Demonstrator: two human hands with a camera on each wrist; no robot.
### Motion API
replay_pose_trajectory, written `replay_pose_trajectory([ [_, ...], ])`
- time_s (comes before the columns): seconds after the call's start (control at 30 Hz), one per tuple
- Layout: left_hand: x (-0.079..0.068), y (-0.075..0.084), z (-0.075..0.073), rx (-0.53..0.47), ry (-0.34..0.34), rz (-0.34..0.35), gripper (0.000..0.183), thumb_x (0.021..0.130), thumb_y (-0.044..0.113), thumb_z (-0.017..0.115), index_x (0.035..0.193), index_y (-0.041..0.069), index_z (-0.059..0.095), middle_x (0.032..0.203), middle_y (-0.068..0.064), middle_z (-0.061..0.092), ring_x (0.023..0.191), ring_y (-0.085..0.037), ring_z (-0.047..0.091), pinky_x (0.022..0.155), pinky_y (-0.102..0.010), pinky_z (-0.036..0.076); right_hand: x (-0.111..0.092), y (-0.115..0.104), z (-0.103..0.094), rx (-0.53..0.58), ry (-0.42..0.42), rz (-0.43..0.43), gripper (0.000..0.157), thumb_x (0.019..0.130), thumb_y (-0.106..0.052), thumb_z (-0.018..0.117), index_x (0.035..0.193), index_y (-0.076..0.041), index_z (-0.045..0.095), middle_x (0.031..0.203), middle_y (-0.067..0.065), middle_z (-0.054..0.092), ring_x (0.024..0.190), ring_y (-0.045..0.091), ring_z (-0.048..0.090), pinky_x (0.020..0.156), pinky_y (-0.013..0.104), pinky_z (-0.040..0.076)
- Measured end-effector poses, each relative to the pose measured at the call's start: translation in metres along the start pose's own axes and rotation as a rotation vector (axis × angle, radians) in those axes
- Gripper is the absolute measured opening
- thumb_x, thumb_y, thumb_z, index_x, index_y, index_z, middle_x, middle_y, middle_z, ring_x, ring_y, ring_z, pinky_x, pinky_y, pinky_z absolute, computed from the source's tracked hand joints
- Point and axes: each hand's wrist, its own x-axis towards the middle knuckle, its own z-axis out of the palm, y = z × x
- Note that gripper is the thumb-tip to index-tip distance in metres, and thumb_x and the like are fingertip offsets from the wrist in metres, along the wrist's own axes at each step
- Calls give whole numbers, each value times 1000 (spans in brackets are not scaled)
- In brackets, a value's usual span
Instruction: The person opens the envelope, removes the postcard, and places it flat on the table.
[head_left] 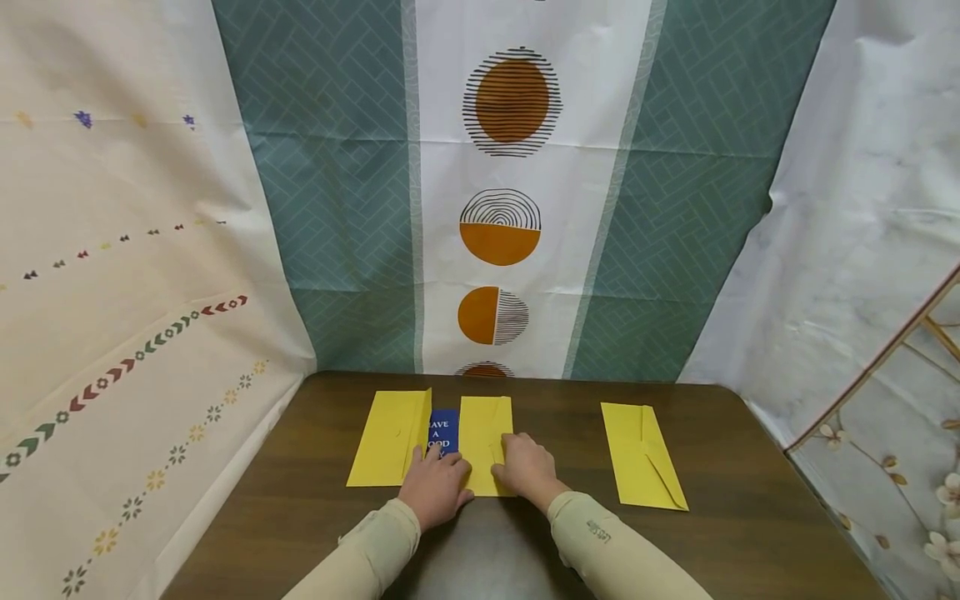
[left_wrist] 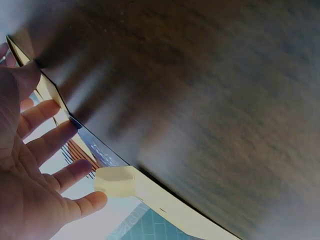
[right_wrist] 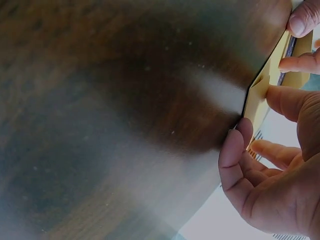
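Observation:
The middle yellow envelope (head_left: 483, 433) lies upright between both hands in the head view. My left hand (head_left: 435, 487) spreads its fingers over the near end of a blue card (head_left: 444, 429) with white lettering, beside that envelope. Its outer fingertip reaches the edge of the left yellow envelope (head_left: 382, 442). My right hand (head_left: 528, 468) holds the middle envelope at its right side; the right wrist view shows the thumb on the raised flap (right_wrist: 259, 97) and the other fingers curled at the edge. The blue card's right side meets the middle envelope in the head view.
Another yellow envelope (head_left: 641, 454) lies slanted on the right of the brown wooden table (head_left: 555, 550). Behind the table hangs a green and white patterned cloth (head_left: 442, 167), with pale cloths on both sides.

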Motion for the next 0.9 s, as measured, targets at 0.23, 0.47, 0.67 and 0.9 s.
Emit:
replay_pose_trajectory([
  [0.23, 2, 4, -3, 2, -15, 1, 45, 96, 54, 74, 127, 21, 75, 134, -3, 75, 130, -37, 62, 114, -70, 43, -1, 0, -1, -65, 35, 26, 60, 87, -39, 83, 137, -9, 70, 124, 15, 71, 100, 33, 67, 89, 56, 59],
  [0.47, -3, 5, -6, 3, 2, -4, 38, 97, 49, 75, 121, 21, 76, 132, -3, 74, 126, -36, 64, 108, -66, 47, -5, -1, -7, -123, 90, 29, 61, 88, -42, 82, 138, -10, 70, 131, 15, 70, 107, 35, 59, 86, 55, 58],
  [0.67, -4, 6, -6, 3, 10, -4, 36, 97, 47, 76, 119, 20, 76, 131, -3, 75, 121, -34, 64, 105, -65, 48, -11, 11, -22, -61, 93, -48, 65, 92, -35, 79, 147, -6, 62, 142, 22, 65, 134, 49, 57, 105, 65, 53],
  [0.9, -4, 6, -3, 3, 8, -15, 37, 96, 49, 76, 120, 20, 75, 131, -3, 74, 114, -31, 63, 101, -60, 50, -15, 46, -29, -39, 120, -178, 67, 94, -23, 79, 155, -9, 54, 145, 29, 60, 139, 56, 55, 108, 66, 52],
])
